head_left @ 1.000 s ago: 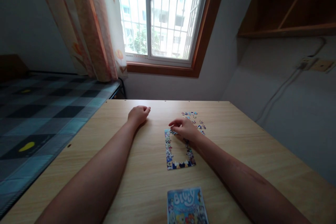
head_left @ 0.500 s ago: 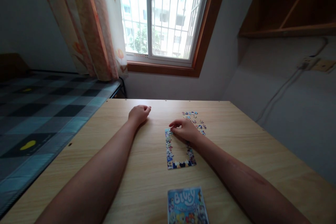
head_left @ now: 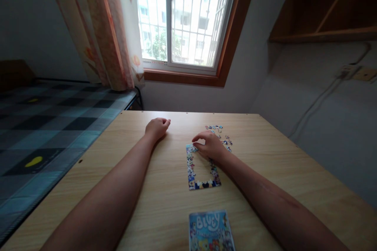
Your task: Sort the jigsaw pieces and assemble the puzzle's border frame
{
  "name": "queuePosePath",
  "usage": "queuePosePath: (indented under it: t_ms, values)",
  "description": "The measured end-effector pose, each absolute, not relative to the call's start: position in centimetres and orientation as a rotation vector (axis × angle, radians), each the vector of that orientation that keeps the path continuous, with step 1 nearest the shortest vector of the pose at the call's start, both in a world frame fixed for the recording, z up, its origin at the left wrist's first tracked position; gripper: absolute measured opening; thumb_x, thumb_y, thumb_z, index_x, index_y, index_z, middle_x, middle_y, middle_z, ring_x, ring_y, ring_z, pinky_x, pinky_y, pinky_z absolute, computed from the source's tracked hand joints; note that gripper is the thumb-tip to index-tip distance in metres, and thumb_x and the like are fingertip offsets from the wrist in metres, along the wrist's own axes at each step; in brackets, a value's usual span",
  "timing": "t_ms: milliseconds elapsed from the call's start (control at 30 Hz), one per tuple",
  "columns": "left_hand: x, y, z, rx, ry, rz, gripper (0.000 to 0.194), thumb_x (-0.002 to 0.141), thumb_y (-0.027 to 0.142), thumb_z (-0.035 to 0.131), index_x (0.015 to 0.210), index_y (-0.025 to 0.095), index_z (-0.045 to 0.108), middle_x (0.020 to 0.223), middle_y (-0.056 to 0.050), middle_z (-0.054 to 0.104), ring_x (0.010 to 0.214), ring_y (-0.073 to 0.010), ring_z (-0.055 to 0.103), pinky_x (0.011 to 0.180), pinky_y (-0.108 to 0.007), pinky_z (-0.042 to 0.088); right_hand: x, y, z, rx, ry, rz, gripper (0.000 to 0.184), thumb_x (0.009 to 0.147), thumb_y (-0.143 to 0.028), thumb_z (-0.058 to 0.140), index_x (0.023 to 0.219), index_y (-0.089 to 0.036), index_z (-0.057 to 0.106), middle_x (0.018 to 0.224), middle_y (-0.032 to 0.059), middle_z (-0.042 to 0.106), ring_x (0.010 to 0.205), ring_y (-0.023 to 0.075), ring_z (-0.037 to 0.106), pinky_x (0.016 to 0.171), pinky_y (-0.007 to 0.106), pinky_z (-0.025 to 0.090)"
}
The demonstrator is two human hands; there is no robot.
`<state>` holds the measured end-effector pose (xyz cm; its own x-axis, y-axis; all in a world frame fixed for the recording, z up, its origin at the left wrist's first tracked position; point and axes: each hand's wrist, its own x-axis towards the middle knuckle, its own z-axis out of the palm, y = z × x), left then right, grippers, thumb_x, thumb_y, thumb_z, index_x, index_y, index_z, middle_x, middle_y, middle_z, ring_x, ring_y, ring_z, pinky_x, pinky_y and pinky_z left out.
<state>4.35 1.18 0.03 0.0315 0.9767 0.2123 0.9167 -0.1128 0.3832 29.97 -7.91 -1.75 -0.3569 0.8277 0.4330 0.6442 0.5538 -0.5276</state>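
A jigsaw puzzle frame [head_left: 191, 172] lies on the wooden table, its edge pieces joined around a bare centre. Over its top edge hovers my right hand [head_left: 208, 145], thumb and forefinger parted above the upper left corner, with no piece visible between them. This hand hides most of the top border and part of the right side. Just beyond it are loose puzzle pieces [head_left: 226, 141], scattered and partly covered by the hand. To the left, my left hand [head_left: 156, 128] rests on the tabletop with its fingers curled in, apart from the puzzle.
Nearest me lies a blue puzzle box [head_left: 210, 230] marked "Bluey", cut off by the lower picture edge. A bed with a checked cover [head_left: 67, 125] stands left of the table [head_left: 165, 204]. Window and curtain [head_left: 108, 27] are behind; a shelf [head_left: 324, 35] hangs at right.
The thumb and forefinger of my right hand have spread from their near-pinch at the puzzle's upper left corner. My left hand stays in place.
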Motion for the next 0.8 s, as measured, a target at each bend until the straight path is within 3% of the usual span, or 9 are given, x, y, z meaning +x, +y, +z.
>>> queuePosePath:
  t_ms: [300, 500, 800]
  values:
    - [4.4, 1.0, 0.1, 2.134, 1.982, 0.659, 0.045, 0.092, 0.050, 0.043, 0.070, 0.022, 0.070, 0.075, -0.007, 0.073, 0.072, -0.0209, 0.061, 0.060, -0.031, 0.033, 30.0, -8.0, -1.9, -1.100, -2.187, 0.339, 0.029, 0.078, -0.016, 0.068, 0.103, -0.027, 0.077, 0.115, 0.0049, 0.073, 0.110, 0.0229, 0.063, 0.104, 0.040, 0.044]
    - [4.3, 1.2, -0.2, 2.128, 1.964, 0.681, 0.045, 0.091, 0.051, 0.043, 0.071, 0.022, 0.071, 0.074, -0.007, 0.072, 0.073, -0.0219, 0.062, 0.061, -0.031, 0.034, 29.5, -8.4, -2.6, -1.177, -2.222, 0.256, 0.040, 0.079, -0.021, 0.067, 0.117, -0.030, 0.074, 0.134, 0.0062, 0.066, 0.130, 0.0274, 0.054, 0.113, 0.048, 0.037]
    - [4.3, 1.1, 0.0, 2.131, 1.965, 0.674, 0.045, 0.091, 0.050, 0.042, 0.066, 0.022, 0.067, 0.074, -0.006, 0.072, 0.071, -0.0209, 0.061, 0.059, -0.031, 0.032, 29.3, -8.3, -2.7, -1.276, -2.270, 0.235, 0.043, 0.083, -0.023, 0.064, 0.126, -0.028, 0.070, 0.142, 0.0094, 0.060, 0.140, 0.0292, 0.046, 0.118, 0.052, 0.033]
